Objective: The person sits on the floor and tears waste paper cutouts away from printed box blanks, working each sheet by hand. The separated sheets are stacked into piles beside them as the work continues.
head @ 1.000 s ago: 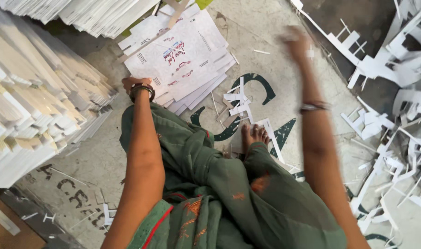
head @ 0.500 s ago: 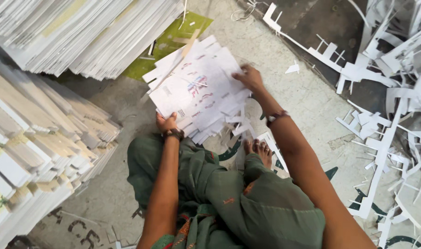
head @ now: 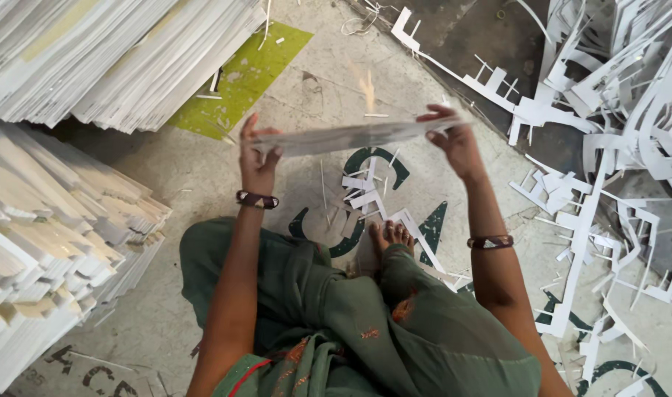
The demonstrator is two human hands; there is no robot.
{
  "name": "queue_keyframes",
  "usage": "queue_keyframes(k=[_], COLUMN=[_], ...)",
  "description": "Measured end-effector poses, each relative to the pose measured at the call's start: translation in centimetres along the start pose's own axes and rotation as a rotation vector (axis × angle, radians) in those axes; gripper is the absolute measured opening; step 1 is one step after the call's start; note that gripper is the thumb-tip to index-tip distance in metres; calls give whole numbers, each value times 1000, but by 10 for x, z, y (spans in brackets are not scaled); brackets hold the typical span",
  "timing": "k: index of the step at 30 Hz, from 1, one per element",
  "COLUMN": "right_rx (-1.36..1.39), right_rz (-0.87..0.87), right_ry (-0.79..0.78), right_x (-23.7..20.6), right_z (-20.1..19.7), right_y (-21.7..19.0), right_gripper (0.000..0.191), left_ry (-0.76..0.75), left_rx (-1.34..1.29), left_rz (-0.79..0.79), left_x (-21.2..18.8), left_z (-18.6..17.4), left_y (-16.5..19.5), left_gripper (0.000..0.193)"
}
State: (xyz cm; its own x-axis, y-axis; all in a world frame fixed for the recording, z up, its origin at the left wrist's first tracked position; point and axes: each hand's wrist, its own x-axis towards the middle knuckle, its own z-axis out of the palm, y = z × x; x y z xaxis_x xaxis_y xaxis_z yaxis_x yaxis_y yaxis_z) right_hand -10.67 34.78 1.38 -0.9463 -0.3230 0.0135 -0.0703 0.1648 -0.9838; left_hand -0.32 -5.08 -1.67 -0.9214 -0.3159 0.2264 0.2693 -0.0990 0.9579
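I sit on a concrete floor in green clothes, one bare foot (head: pixel 392 237) out in front. Both hands hold up a thin stack of white die-cut card sheets (head: pixel 351 137), seen almost edge-on and level above the floor. My left hand (head: pixel 256 156) grips its left end, and my right hand (head: pixel 454 138) grips its right end. Each wrist wears a dark bangle. Small white card offcuts (head: pixel 365 198) lie on the floor below the stack, near my foot.
Tall stacks of white card sheets (head: pixel 64 220) stand at the left, and more lean at the top left (head: pixel 123 59). A heap of white cut-out waste strips (head: pixel 608 147) covers the right side. A green sheet (head: pixel 240 77) lies on the floor ahead.
The sheets lay flat on the floor a moment ago with my hands at their edges. Now both hands have lifted them off the floor and turned them edge-on.
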Motion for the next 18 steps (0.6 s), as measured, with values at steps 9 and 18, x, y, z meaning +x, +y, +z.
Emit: queue_keyframes(k=[9, 18], right_rx=[70, 414], right_rz=[94, 2], right_ry=[351, 701], right_x=[13, 201], right_z=[-14, 29], right_y=[43, -35], right_gripper=[6, 25], left_ry=[37, 220], left_rx=[283, 103], left_rz=[-221, -308], left_x=[29, 48], left_z=[-5, -47], left_y=[-46, -58], left_gripper=[82, 60])
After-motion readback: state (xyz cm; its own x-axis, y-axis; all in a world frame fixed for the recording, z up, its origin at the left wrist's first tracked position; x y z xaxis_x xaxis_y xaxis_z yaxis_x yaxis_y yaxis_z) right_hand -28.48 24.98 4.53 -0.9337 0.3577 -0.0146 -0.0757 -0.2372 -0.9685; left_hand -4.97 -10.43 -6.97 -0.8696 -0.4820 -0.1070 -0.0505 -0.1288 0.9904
